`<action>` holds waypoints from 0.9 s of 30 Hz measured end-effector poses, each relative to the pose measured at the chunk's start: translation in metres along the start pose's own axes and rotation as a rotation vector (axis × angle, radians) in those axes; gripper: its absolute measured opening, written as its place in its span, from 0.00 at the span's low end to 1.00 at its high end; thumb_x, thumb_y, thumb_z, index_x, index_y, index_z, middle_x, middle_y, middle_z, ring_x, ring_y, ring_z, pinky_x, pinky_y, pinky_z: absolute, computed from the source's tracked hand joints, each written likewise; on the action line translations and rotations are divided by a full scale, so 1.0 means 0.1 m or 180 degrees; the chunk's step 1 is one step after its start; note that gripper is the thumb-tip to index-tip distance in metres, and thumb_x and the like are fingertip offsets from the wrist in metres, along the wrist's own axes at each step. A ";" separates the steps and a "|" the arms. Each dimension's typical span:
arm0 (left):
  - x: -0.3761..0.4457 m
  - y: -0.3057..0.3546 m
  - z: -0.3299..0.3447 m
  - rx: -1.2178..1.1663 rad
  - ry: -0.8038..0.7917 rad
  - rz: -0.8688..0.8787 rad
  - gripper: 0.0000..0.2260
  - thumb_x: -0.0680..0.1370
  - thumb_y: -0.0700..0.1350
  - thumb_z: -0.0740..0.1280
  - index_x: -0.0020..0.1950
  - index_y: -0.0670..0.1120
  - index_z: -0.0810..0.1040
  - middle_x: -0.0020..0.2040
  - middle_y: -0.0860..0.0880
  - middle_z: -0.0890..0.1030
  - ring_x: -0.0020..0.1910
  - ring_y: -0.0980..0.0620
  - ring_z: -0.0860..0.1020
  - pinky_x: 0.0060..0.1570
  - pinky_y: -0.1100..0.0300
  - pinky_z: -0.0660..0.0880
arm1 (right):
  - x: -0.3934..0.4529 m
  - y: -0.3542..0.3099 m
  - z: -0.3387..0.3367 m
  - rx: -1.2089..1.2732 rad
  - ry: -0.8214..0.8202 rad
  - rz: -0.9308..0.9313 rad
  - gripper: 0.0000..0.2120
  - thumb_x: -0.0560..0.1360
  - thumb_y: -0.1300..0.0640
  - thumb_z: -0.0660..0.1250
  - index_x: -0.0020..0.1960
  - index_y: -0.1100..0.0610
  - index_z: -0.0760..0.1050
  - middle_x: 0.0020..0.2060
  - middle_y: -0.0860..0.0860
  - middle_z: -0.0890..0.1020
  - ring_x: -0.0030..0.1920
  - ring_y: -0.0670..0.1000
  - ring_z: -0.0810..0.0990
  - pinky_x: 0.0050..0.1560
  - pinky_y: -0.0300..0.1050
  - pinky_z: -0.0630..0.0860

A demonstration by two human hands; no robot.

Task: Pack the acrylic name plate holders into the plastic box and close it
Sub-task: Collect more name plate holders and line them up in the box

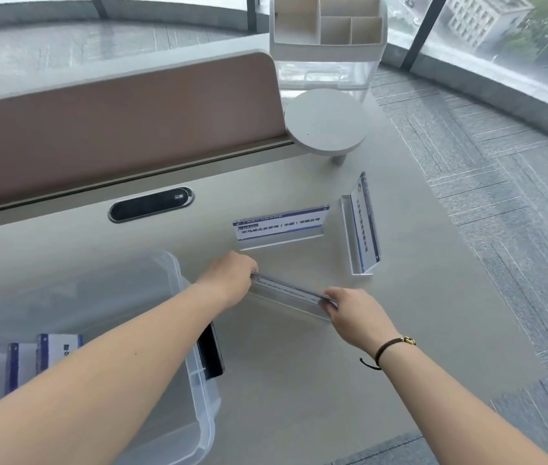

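Observation:
Both hands grip one acrylic name plate holder (291,294) by its ends, just above the desk: my left hand (232,276) on its left end, my right hand (349,310) on its right end. Two more holders stand on the desk beyond it, one facing me (281,228) and one turned sideways (361,226) to the right. The clear plastic box (198,380) sits open at the lower left, under my left forearm. Three holders (24,367) with blue-edged cards stand inside it at the near left.
A brown desk divider (114,119) runs across the back. A round white stand (328,124) and a white desk organiser (326,31) sit at the back right. A black cable port (151,204) is set in the desk. A dark flat object (212,354) lies beside the box. The desk's right edge drops to carpet.

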State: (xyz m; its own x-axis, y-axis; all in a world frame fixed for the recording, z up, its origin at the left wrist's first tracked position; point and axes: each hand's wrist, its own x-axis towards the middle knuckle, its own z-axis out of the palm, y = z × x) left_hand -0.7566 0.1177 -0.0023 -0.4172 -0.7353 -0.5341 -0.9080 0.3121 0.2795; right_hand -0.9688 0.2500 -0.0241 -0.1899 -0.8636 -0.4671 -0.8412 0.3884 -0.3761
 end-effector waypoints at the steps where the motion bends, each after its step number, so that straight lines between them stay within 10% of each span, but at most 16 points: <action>1: 0.00 0.00 0.01 0.0013 0.0025 0.0011 0.10 0.76 0.39 0.61 0.45 0.48 0.81 0.46 0.45 0.81 0.45 0.41 0.78 0.41 0.56 0.74 | 0.00 0.00 0.00 -0.0023 0.0008 -0.0021 0.13 0.79 0.49 0.59 0.41 0.55 0.72 0.32 0.52 0.77 0.39 0.60 0.75 0.36 0.52 0.73; 17: -0.39 -0.03 -0.38 -0.0179 0.0686 0.0630 0.08 0.81 0.45 0.62 0.53 0.46 0.80 0.50 0.46 0.80 0.50 0.41 0.78 0.49 0.50 0.76 | -0.33 -0.23 -0.64 -0.0133 0.0046 -0.0294 0.15 0.80 0.44 0.58 0.43 0.52 0.73 0.34 0.49 0.78 0.41 0.54 0.76 0.42 0.50 0.77; 27: -1.46 -0.70 -1.07 -0.1333 0.1769 0.0641 0.03 0.74 0.44 0.74 0.47 0.49 0.82 0.37 0.51 0.84 0.35 0.50 0.78 0.40 0.60 0.74 | -0.95 -1.41 -1.17 -0.0628 0.0343 -0.1010 0.16 0.79 0.42 0.58 0.42 0.53 0.69 0.27 0.51 0.72 0.34 0.54 0.74 0.35 0.45 0.72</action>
State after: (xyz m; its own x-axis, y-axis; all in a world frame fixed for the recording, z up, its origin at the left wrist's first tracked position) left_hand -0.6275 0.1386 0.1416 -0.3923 -0.9197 0.0133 -0.6781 0.2989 0.6714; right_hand -0.8911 0.2394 0.1669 0.0523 -0.9638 -0.2615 -0.9460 0.0361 -0.3223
